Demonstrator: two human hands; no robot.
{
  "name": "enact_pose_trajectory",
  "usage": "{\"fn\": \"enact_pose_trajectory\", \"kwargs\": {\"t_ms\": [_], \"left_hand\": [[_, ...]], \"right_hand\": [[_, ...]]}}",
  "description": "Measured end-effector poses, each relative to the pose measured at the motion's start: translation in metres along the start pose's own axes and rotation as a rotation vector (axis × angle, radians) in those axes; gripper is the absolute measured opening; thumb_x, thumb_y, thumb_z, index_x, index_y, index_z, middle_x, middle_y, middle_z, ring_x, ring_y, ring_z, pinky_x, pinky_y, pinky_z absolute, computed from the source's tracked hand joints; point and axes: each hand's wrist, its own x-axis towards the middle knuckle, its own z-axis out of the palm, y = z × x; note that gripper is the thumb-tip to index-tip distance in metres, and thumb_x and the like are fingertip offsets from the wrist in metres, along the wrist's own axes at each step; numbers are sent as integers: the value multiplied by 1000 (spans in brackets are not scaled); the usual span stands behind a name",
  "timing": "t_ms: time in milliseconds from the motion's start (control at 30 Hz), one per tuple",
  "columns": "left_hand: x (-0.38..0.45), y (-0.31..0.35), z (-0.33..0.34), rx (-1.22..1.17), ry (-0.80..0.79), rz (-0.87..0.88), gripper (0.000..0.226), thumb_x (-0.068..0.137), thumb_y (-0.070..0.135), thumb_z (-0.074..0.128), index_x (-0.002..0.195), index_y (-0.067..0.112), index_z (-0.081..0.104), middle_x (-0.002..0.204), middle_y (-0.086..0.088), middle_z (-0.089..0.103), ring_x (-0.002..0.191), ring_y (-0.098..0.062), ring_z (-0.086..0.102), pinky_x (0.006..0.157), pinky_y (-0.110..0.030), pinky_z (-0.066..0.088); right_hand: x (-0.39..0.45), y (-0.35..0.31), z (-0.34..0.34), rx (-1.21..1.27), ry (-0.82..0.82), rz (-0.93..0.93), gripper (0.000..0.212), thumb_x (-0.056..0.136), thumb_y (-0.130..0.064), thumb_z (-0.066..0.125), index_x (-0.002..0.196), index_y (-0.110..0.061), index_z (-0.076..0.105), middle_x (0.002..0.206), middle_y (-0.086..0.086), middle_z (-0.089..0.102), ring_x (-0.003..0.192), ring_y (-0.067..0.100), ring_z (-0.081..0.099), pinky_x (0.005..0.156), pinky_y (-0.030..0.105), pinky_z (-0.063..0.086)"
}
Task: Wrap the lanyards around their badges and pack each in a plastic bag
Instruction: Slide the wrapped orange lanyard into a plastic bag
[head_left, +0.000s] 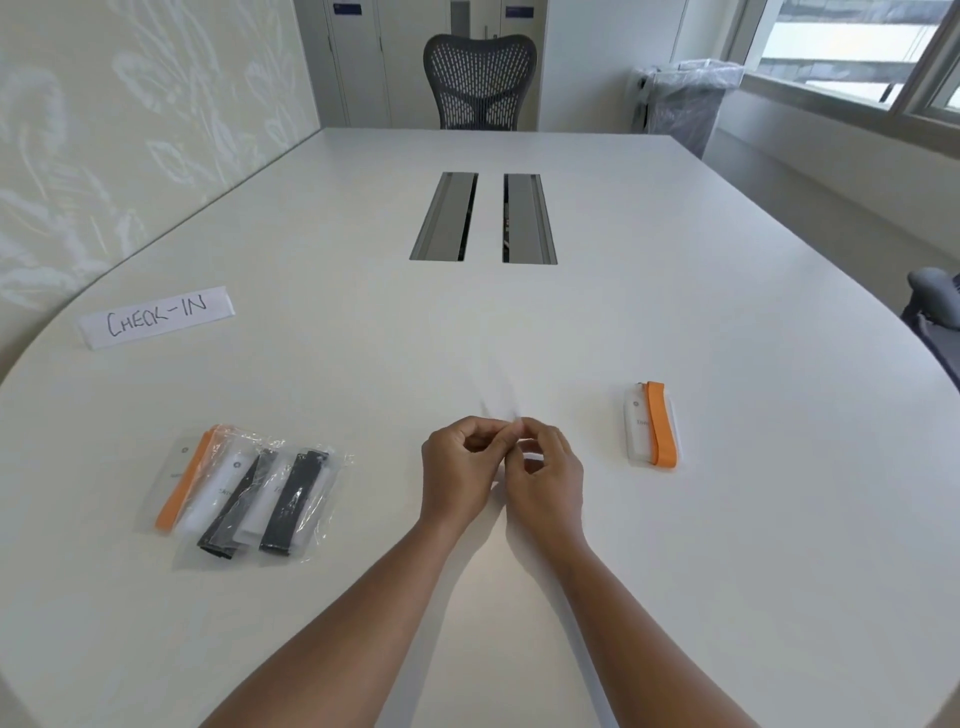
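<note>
Bagged badges (244, 491): three, lying side by side left of the hands; one with an orange strap, two with black
Loose badge (652, 425): one, wrapped in an orange lanyard, lay unbagged to the right, apart from both hands
Plastic bag (501, 402): one, clear, hard to make out, pinched at its near edge
Left hand (457, 470): fingers curled, pinched the bag
Right hand (545, 475): likewise pinched it, touching the left
Sign (156, 317): one, read CHECK-IN

A white rounded table (675, 291) fills the frame. A dark mesh office chair (479, 80) stands top centre, and bright windows (852, 47) sit upper right.
</note>
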Motion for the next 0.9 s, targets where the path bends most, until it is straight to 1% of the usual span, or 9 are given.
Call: {"fn": "enact_pose_trajectory", "kwargs": {"t_ms": [100, 200, 300, 400, 533, 667, 700, 800, 900], "left_hand": [[0, 2, 0, -4, -9, -12, 13, 82, 38, 82, 80, 25, 79, 77, 10, 77, 75, -7, 75, 68, -17, 56], [-1, 2, 0, -2, -29, -10, 10, 81, 35, 82, 79, 26, 80, 76, 10, 77, 76, -6, 75, 68, -14, 54], [-1, 1, 1, -4, -33, -8, 3, 83, 28, 79, 80, 27, 80, 78, 10, 77, 76, -6, 74, 67, -11, 51], [-1, -3, 1, 24, -19, 0, 10, 89, 19, 74, 84, 27, 79, 81, 13, 77, 78, -4, 73, 70, -10, 50], [4, -1, 3, 84, -18, 23, 9, 94, 20, 69, 94, 23, 77, 88, 15, 76, 86, -1, 72, 74, -11, 51], [1, 1, -1, 159, 1, 68, 7, 94, 25, 68, 90, 28, 74, 82, 22, 74, 79, 3, 70, 68, -7, 49], [-10, -10, 3, 188, -20, 18, 7, 93, 26, 69, 89, 30, 74, 81, 22, 74, 78, 3, 70, 67, -7, 49], [-19, -9, 1, 176, -31, 9, 6, 91, 26, 71, 87, 28, 75, 78, 19, 75, 76, 3, 70, 67, -8, 50], [-1, 4, 0, 160, -29, 28, 8, 91, 30, 71, 89, 25, 77, 79, 17, 75, 76, 2, 71, 67, -9, 50]], "right_hand": [[-1, -1, -3, 34, -44, 49, 27, 92, -6, 57, 112, -23, 66, 100, -12, 70, 89, -3, 65, 70, 12, 51], [-1, -2, -8, 76, -59, 82, 32, 92, -4, 57, 100, -35, 62, 90, -13, 71, 81, -4, 66, 65, 9, 48], [2, -3, -10, 108, -49, 138, 24, 92, -6, 59, 104, -26, 61, 88, -10, 72, 77, -1, 67, 64, 11, 48], [3, 0, -11, 132, -41, 160, 15, 93, -8, 61, 104, -19, 62, 86, -5, 73, 78, 4, 69, 65, 11, 49], [9, -7, -12, 154, -55, 166, 8, 95, -11, 60, 97, -17, 65, 86, -3, 74, 77, 8, 71, 70, 22, 56], [6, -12, -11, 94, -55, 138, 8, 95, -17, 61, 95, -20, 69, 92, -8, 73, 81, 2, 67, 69, 12, 49], [-5, -1, -13, 47, -67, 174, 9, 95, -16, 61, 96, -18, 70, 95, -7, 72, 84, 2, 67, 71, 11, 49], [-11, 1, -17, -9, -55, 135, 12, 94, -12, 60, 99, -13, 71, 103, -2, 68, 92, 9, 65, 82, 19, 51], [3, -11, -15, 46, -18, 112, 12, 94, -12, 60, 98, -14, 71, 104, -2, 68, 95, 10, 65, 84, 23, 52]]}}
